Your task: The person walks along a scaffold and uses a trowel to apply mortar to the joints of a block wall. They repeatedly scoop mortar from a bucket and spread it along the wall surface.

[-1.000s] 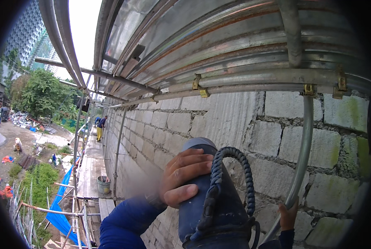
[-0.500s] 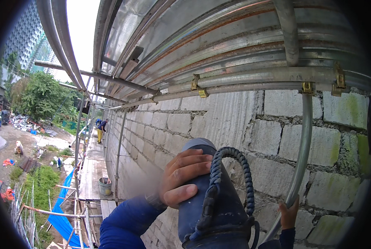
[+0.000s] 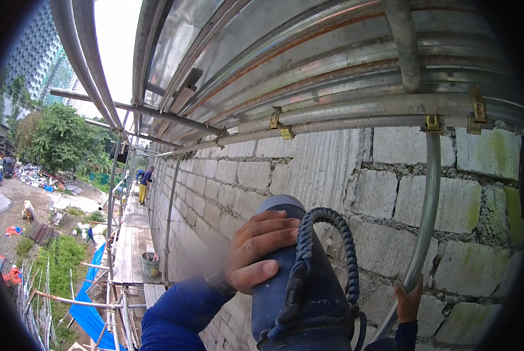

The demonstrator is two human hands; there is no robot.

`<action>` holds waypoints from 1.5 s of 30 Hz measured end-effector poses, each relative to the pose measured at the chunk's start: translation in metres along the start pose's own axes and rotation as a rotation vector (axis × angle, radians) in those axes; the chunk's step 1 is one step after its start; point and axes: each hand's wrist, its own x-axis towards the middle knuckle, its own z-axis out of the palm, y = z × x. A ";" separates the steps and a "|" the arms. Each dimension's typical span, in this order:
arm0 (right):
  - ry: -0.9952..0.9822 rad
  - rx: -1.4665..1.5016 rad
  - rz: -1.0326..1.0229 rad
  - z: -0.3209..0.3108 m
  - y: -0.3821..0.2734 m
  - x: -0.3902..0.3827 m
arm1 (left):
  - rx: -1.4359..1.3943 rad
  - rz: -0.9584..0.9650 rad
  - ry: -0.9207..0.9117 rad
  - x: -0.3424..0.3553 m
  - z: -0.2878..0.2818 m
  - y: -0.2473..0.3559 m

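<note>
So my left hand is wrapped around the rounded top of a dark blue bottle, sitting low in the middle of the frame, fingers curled across the front and thumb tucked underneath, so a proper grip. A braided dark rope loop arcs up off the right side of the bottle and runs back down along it; it's right next to my fingertips, but I can't tell if they actually touch it. My right hand is down in the lower right, closed around a grey metal pipe that comes up at a slant and then goes straight to the clamps above. You only see the top of that hand and a bit of blue sleeve, same blue as my left arm. Behind everything is a block wall with rough mortar joints and some green moss toward the right edge. Overhead, horizontal scaffold tubes with yellowish clamps, and corrugated metal sheeting above those. On the left the plank walkway runs away along the wall, with a bucket on it and a person standing way down the far end.
</note>
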 end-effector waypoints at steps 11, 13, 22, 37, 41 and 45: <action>-0.003 0.050 0.020 0.002 -0.005 -0.003 | 0.011 0.031 0.009 0.005 0.002 -0.001; -0.001 0.051 -0.001 0.001 -0.003 -0.002 | 0.009 0.033 0.012 0.003 0.004 -0.003; -0.035 0.043 -0.015 0.002 -0.009 -0.002 | 0.007 0.022 -0.005 0.001 0.003 -0.001; -0.004 0.059 -0.002 0.003 -0.011 -0.004 | -0.015 0.023 0.016 0.004 0.006 0.001; -0.037 0.056 -0.026 0.002 -0.005 0.000 | -0.002 0.036 0.016 0.007 0.004 0.001; -0.040 0.062 -0.024 0.002 -0.007 -0.002 | 0.004 0.055 0.028 0.007 0.006 0.000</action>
